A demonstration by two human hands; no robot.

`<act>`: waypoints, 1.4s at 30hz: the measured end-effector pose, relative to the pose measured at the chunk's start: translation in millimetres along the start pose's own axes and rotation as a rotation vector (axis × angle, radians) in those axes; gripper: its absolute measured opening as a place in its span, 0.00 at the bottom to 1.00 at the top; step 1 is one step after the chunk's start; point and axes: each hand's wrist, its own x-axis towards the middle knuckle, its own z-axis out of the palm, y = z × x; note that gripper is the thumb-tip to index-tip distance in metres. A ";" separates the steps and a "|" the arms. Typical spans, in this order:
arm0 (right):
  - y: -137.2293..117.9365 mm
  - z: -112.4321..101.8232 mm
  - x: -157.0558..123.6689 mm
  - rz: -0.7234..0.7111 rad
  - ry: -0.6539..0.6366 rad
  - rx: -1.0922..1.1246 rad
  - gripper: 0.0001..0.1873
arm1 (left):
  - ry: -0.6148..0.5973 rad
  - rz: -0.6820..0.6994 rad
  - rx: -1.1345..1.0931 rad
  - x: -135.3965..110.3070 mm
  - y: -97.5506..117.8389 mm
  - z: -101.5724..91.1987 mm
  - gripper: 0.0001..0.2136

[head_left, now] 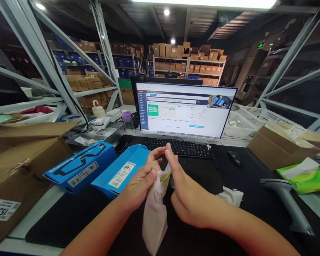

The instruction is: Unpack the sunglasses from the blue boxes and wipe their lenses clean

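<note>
A limp white cloth-like pouch hangs below my left hand, pinched near its mouth between thumb and fingers. Something yellowish shows at the pouch's mouth; its kind cannot be made out. My right hand is held edge-on beside the mouth, its fingers stretched out and pointing up, the tips close to my left fingers. Behind my left hand lies a blue box with a white label, and left of it another blue box printed with glasses.
Ahead stand a keyboard and a lit monitor. At right are a mouse, a barcode scanner, a green tissue pack, a crumpled white piece and a carton. A large carton stands at left.
</note>
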 end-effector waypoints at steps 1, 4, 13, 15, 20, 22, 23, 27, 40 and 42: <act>2.3 -2.2 2.5 -0.003 0.044 -0.029 0.55 | -0.011 0.007 -0.018 2.7 1.7 -3.0 0.19; 13.7 -10.5 8.7 0.022 0.190 -0.061 0.50 | -0.029 0.037 -0.078 8.1 7.7 -11.3 0.17; 43.4 -19.1 12.6 0.103 0.279 0.054 0.04 | 0.033 -0.341 0.060 16.7 29.3 -31.6 0.17; 45.1 -22.0 9.8 0.114 0.334 0.055 0.06 | 0.008 -0.398 0.178 17.6 32.9 -32.7 0.18; 43.0 -31.6 2.0 0.156 0.447 0.034 0.10 | -0.063 -0.320 0.382 20.1 34.0 -21.2 0.21; 39.3 -33.6 -2.0 0.188 0.526 0.025 0.09 | -0.053 -0.276 0.285 22.6 30.7 -13.6 0.20; 37.0 -33.9 -4.3 0.213 0.556 0.055 0.08 | -0.047 -0.249 0.226 24.0 28.5 -9.8 0.19; 30.9 -30.3 -11.6 0.370 0.542 0.290 0.09 | -0.098 -0.187 -0.037 28.1 19.0 4.1 0.16; 31.9 -33.8 -15.2 0.555 0.329 0.568 0.26 | 0.110 -0.459 -0.729 34.4 11.4 28.7 0.08; 31.7 -31.9 -15.6 0.549 0.292 0.495 0.41 | 0.113 -0.468 -0.730 32.4 12.4 33.3 0.07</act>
